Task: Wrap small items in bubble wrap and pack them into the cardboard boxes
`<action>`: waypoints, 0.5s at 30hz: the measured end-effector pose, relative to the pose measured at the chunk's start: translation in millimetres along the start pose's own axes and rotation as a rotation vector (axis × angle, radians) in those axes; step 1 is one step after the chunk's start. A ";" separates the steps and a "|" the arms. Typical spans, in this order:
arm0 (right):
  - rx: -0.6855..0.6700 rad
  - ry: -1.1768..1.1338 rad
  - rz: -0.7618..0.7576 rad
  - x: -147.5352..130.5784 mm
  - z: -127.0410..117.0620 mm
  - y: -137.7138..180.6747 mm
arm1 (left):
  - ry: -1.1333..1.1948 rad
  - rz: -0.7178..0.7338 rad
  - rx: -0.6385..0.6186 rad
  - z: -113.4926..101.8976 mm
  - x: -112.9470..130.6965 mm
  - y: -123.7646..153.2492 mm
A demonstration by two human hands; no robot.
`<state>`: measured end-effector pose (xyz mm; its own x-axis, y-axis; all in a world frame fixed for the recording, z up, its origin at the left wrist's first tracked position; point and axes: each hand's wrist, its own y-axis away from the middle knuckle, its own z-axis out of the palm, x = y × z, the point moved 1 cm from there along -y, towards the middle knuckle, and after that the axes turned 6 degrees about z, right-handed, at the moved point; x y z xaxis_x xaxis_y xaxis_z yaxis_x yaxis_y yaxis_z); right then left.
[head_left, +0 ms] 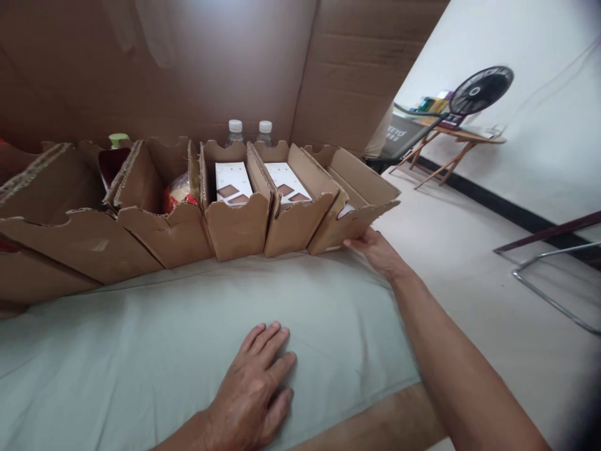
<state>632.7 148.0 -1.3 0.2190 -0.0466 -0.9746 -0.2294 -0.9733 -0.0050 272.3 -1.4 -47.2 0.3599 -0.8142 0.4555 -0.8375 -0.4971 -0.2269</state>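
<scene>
My left hand (256,388) lies palm down on the pale green cloth (154,351), fingers stretched out and holding nothing. At the right end of a row of cardboard boxes, my right hand (375,249) grips the lower right corner of the last cardboard box (359,222). Its thumb rests on the front wall, and its other fingers are hidden behind the side. Something white shows through that box's front notch. The two boxes to its left, a cardboard box (288,228) and another cardboard box (238,233), each hold a white carton (233,178) with brown diamond shapes.
Two white-capped bottles (235,128) stand behind the row. Further left, one box holds a red-and-clear packet (179,193), another a dark bottle with a green top (118,140). A cardboard wall (220,69) rises behind. Across the floor, a black fan (481,91) sits on a wooden table (469,133).
</scene>
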 end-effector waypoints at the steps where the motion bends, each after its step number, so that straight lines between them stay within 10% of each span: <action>1: 0.010 0.000 -0.009 0.1 4.0 -4.4 | 0.003 0.001 -0.005 -0.2 -0.2 -0.7; 11: 0.597 0.197 -0.187 0.1 34.0 62.3 | 0.077 -0.058 -0.026 -5.4 2.6 -4.4; 15: 0.342 0.265 -0.407 -51.5 83.8 81.1 | 0.106 -0.086 0.028 -4.9 3.0 -2.3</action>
<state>523.3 90.3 29.8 0.5726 0.2184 -0.7902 -0.3599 -0.7990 -0.4817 273.3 -1.2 -41.1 0.3834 -0.7328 0.5621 -0.7932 -0.5731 -0.2061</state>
